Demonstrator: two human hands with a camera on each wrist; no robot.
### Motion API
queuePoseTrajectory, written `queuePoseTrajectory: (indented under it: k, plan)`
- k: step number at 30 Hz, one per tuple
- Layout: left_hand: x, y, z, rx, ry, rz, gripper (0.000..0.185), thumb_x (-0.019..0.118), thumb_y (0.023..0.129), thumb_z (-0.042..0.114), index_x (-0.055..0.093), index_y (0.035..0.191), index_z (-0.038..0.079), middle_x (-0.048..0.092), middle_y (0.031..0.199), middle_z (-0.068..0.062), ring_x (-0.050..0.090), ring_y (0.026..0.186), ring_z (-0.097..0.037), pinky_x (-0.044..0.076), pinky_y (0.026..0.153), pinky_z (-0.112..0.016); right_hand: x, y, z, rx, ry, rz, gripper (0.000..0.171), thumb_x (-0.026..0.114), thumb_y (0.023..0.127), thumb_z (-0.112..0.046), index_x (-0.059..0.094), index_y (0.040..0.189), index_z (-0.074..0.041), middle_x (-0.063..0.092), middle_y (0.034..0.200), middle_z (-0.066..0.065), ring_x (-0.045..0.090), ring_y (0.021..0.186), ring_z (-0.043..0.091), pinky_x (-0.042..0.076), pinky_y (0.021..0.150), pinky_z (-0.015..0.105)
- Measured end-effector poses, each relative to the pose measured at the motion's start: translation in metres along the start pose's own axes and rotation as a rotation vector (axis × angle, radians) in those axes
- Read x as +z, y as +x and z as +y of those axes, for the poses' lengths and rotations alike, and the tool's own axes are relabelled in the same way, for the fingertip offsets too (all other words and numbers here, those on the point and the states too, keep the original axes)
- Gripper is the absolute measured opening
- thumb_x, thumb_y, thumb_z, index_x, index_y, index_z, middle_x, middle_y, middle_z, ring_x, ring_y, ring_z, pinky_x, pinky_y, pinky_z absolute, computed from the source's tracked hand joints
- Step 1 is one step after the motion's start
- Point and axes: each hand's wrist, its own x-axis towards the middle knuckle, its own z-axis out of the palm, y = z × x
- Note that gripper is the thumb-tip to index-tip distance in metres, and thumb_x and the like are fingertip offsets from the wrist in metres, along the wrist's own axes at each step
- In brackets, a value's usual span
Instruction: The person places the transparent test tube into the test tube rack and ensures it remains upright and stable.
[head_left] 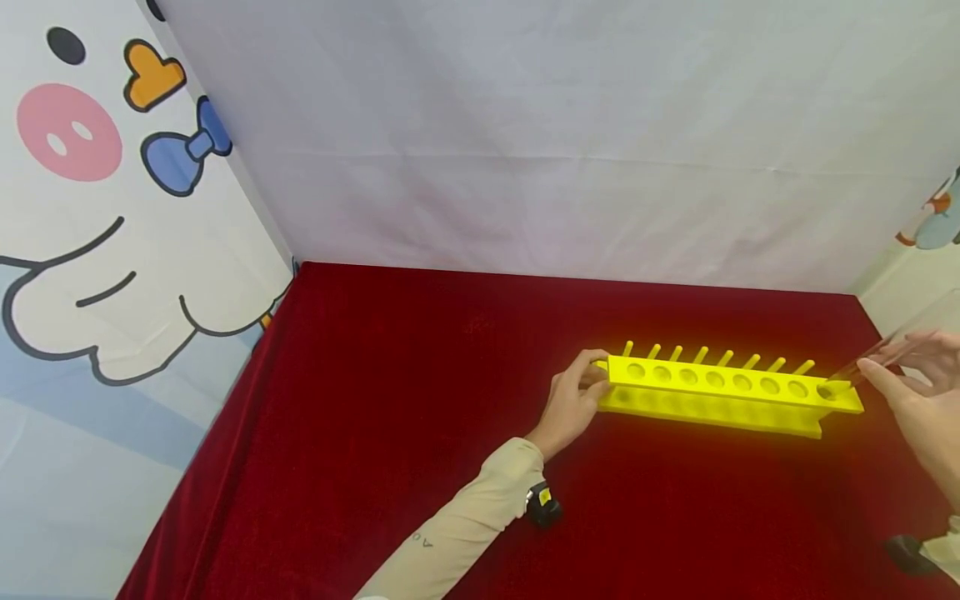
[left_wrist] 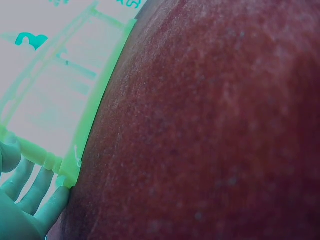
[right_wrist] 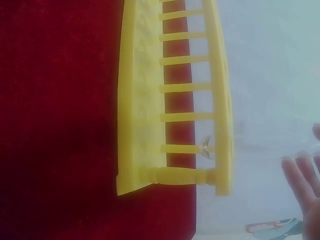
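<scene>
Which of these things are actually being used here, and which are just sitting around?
In use:
yellow test-tube rack, steadied by the left hand
clear glass tube, pinched by the right hand at the rack's end hole

Just around:
red cloth
cartoon backdrop

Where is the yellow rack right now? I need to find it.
In the head view the yellow rack sits right of centre on the red cloth, between both hands.
</scene>
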Motion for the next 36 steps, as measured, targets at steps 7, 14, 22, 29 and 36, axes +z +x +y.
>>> queuePoseTrajectory:
  k: [7, 14, 22, 29, 36]
  plan:
    - [-0.001, 0.0, 0.001, -0.019, -0.012, -0.006, 0.037, 0.058, 0.092, 0.003, 0.053, 0.123, 0.022, 0.064, 0.107, -0.004, 0.059, 0.096, -0.009, 0.049, 0.081, -0.021, 0.015, -0.01, -0.013, 0.17, -0.268, 0.152, 0.029, 0.066, 0.08, 0.012, 0.054, 0.104, 0.001, 0.053, 0.084, -0.012, 0.053, 0.081, -0.003, 0.042, 0.075, 0.005]
    - [-0.001, -0.001, 0.002, -0.03, -0.02, -0.009, 0.037, 0.058, 0.092, 0.003, 0.053, 0.123, 0.023, 0.064, 0.108, -0.004, 0.059, 0.096, -0.009, 0.049, 0.08, -0.02, 0.016, -0.014, -0.012, 0.285, -0.232, 0.155, 0.037, 0.065, 0.082, 0.01, 0.054, 0.106, -0.016, 0.054, 0.085, -0.011, 0.054, 0.084, -0.002, 0.04, 0.073, 0.002]
    - [-0.001, -0.002, 0.003, -0.024, -0.011, -0.006, 0.036, 0.058, 0.092, 0.004, 0.054, 0.123, 0.022, 0.064, 0.107, -0.005, 0.06, 0.095, -0.01, 0.049, 0.08, -0.021, 0.015, -0.019, -0.013, 0.297, -0.269, 0.121, 0.04, 0.065, 0.084, 0.004, 0.05, 0.11, -0.023, 0.053, 0.087, -0.017, 0.051, 0.084, -0.007, 0.038, 0.075, 0.001]
    - [-0.003, -0.004, 0.006, -0.035, -0.017, -0.004, 0.036, 0.058, 0.092, 0.005, 0.054, 0.123, 0.023, 0.064, 0.106, -0.005, 0.061, 0.095, -0.012, 0.05, 0.08, -0.022, 0.013, -0.022, -0.011, 0.281, -0.28, 0.089, 0.038, 0.066, 0.085, 0.002, 0.05, 0.108, -0.024, 0.054, 0.088, -0.018, 0.052, 0.083, -0.009, 0.038, 0.073, 0.0]
    - [-0.003, -0.004, 0.004, -0.03, -0.015, -0.001, 0.036, 0.059, 0.092, 0.005, 0.054, 0.123, 0.022, 0.064, 0.105, -0.003, 0.06, 0.094, -0.01, 0.05, 0.08, -0.021, 0.014, -0.023, -0.009, 0.263, -0.257, 0.086, 0.038, 0.066, 0.084, 0.003, 0.05, 0.106, -0.022, 0.055, 0.088, -0.015, 0.054, 0.08, -0.008, 0.041, 0.07, 0.001]
